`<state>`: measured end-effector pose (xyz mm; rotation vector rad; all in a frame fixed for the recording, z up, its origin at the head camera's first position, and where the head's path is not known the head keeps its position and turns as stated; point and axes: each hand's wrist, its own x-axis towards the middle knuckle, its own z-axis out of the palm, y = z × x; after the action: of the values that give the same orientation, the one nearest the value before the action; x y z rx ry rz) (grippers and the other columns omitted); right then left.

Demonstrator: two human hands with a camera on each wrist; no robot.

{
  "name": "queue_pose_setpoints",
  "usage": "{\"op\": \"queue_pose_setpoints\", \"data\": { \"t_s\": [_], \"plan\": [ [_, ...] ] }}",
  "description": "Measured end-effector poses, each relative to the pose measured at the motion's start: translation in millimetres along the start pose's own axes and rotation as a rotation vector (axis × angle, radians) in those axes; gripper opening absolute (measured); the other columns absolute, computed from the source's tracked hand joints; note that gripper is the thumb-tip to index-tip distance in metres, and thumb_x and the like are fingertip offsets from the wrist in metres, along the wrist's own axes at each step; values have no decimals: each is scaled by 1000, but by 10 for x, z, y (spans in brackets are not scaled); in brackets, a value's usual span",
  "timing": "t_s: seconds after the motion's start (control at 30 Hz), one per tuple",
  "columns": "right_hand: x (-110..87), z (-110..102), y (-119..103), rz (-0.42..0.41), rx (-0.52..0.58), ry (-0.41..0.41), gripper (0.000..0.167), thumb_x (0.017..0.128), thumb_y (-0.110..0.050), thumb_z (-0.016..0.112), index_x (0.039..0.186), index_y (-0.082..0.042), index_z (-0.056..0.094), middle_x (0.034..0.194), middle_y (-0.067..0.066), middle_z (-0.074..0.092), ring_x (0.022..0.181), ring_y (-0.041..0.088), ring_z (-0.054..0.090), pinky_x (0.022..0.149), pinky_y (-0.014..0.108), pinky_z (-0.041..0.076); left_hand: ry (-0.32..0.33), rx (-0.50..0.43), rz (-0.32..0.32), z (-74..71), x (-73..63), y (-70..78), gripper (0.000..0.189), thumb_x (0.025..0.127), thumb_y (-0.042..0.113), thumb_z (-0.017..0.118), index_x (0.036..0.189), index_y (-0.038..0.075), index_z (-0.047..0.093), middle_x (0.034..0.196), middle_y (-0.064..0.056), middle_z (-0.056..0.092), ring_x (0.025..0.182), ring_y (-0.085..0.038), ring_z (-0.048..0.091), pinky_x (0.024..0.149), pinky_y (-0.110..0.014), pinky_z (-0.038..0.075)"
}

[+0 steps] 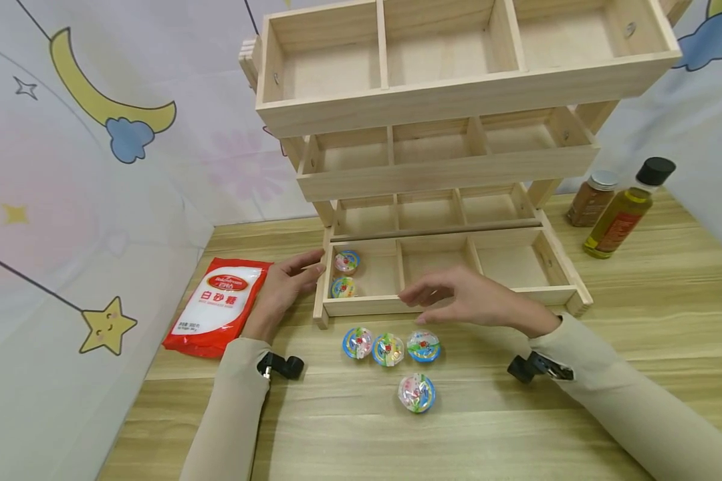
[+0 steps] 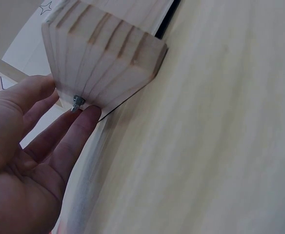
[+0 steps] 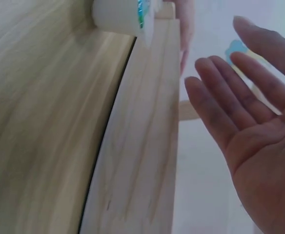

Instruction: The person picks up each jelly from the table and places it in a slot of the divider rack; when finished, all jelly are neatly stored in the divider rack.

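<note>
A: Why do we find the left hand (image 1: pixel 285 287) up against the wooden rack (image 1: pixel 457 98)?

B: Its fairly straight fingers touch the side by a small screw (image 2: pixel 77 102), without wrapping round the wood. We'd guess it steadies the frame, which looks light and tall.

A: And the right hand (image 1: pixel 463 297)?

B: It hangs above the front wall of the front tray (image 1: pixel 361 306), fingers loosely bent, holding nothing. That leaves it free over both tray and bench (image 1: pixel 331 434), we'd say.

A: Where do we see the little lidded cups?

B: The back cup (image 1: pixel 347 262) and the front cup (image 1: pixel 343 288) sit in the tray's left compartment, lined up along its left side, which we think saves room. Four more lie on the bench before the rack: three in a row (image 1: pixel 388 349) and a nearer cup (image 1: pixel 417 393) (the odd one out), all within easy reach.

A: And the rest?

B: The red-and-white bag (image 1: pixel 225 300) lies left of the left hand; the jar (image 1: pixel 591 200) and oil bottle (image 1: pixel 620 217) stand right of the rack. We suppose that keeps them out of the way.
</note>
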<state>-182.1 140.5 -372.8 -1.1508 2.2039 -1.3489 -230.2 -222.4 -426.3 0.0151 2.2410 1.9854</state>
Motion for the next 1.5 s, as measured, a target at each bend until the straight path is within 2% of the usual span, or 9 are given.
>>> {"op": "queue_pose_setpoints", "data": {
  "t_s": [0.2,0.5,0.7,1.07,1.3,1.5],
  "plan": [
    [-95,11,78,8,24,-31,39,92,-10,85,127,2,72,126,15,73,115,31,70,102,39,58,0,-1,0,12,-6,-6,48,103,17,74,148,5,63,150,-14,59,126,-25,65,97,-30,59],
    [-154,53,116,34,51,-63,42,93,-13,85,130,1,71,128,14,72,117,30,68,104,45,56,19,17,9,2,-15,-24,47,102,16,74,146,3,64,148,-15,61,119,-19,66,95,-29,60],
    [-165,102,170,60,98,-109,43,93,-11,84,131,3,69,130,18,69,117,34,68,104,40,57,19,7,-4,-19,-11,-42,47,102,15,75,146,3,64,148,-15,61,120,-20,66,95,-30,60],
    [-182,140,252,106,50,-167,49,89,-15,88,132,-1,70,129,6,72,114,21,69,103,37,57,9,15,-11,-9,19,-54,48,101,18,76,146,5,65,149,-13,61,124,-24,65,96,-30,60],
    [-202,128,243,160,5,-185,53,85,-20,92,133,-8,71,129,-2,72,114,16,68,104,34,55,11,16,-10,-1,12,-39,48,102,19,75,146,5,65,149,-13,61,124,-24,65,97,-30,59],
    [-196,125,247,142,-10,-201,52,84,-14,92,132,-9,72,128,-2,72,112,14,69,102,34,56,16,23,-8,-1,19,-25,48,102,19,75,146,6,65,149,-12,61,125,-24,64,97,-30,59]
  ]
}}
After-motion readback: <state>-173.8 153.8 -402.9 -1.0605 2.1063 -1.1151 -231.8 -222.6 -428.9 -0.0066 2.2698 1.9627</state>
